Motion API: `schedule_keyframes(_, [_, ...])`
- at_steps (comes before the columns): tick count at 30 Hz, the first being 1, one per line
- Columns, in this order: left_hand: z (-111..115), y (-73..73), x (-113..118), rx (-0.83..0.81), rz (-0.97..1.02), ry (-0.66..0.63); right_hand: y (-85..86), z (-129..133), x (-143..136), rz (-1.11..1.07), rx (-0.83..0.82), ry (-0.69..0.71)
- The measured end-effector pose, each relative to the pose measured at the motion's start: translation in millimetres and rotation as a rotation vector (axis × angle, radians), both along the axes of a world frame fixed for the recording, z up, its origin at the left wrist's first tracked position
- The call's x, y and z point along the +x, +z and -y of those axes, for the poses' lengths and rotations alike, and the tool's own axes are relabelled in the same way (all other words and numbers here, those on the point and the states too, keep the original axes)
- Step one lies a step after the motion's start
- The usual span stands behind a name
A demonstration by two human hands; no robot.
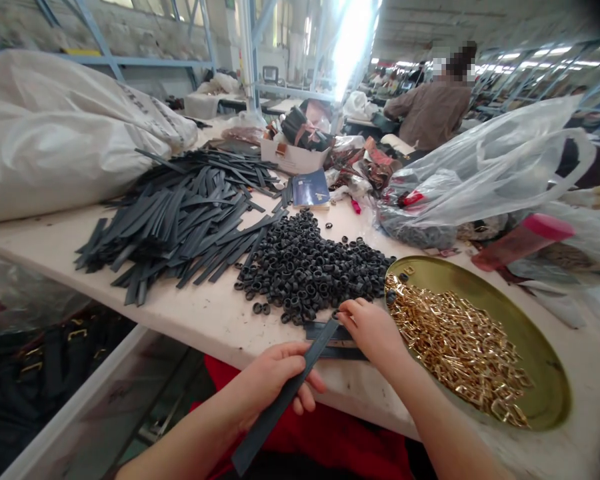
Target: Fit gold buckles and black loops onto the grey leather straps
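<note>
- See at far left a bulging white sack (65, 140), resting on a pale tabletop (30, 233).
- See below it, under the table's edge, dark strapwork with gold buckles (33, 360), next to a pale slanting panel (80, 413).
- Come next to a loose heap of dark straps (180, 213), spread on the table in many directions.
- Grasp a single dark strap (273, 413) in the left hand (275, 377), thumb on top, fingers underneath; hold it slantwise across the table's near edge.
- Note farther back a white box (300, 160) of dark bundles and, just in front, a blue booklet (311, 189).
- Pass to a pile of small dark loops (315, 273), touching the strap heap.
- Pinch one loop (335, 315) in the right hand (373, 327), at the strap's upper end; cannot tell if already threaded on. Notice flat straps (347, 353) lying just beneath.
- See in the background a person in a brown top (437, 113), turned away.
- Finish with a round golden tray (555, 393) of gold-coloured buckles (460, 340), near the right forearm, and behind it a clear plastic bag (495, 167) and a pink-capped bottle (525, 240), tipped over.
</note>
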State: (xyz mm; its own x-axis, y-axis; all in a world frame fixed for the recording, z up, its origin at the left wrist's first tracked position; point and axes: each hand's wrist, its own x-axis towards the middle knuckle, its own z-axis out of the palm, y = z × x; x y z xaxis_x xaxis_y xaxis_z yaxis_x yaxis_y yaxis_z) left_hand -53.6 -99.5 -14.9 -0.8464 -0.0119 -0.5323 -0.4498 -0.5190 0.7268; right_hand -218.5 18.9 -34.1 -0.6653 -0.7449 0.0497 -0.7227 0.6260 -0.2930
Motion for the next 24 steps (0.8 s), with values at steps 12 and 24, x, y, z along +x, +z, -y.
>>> schedule_keyframes(12, [-2,1.3,-9,-0.072,0.065,0.043,-3.7,-1,-2,0.257,-0.237,-0.071])
schedule_keyframes(24, [-36,0.9,-11,-0.555,-0.078,-0.069,4.2,-45,46,1.591,-1.199,-0.43])
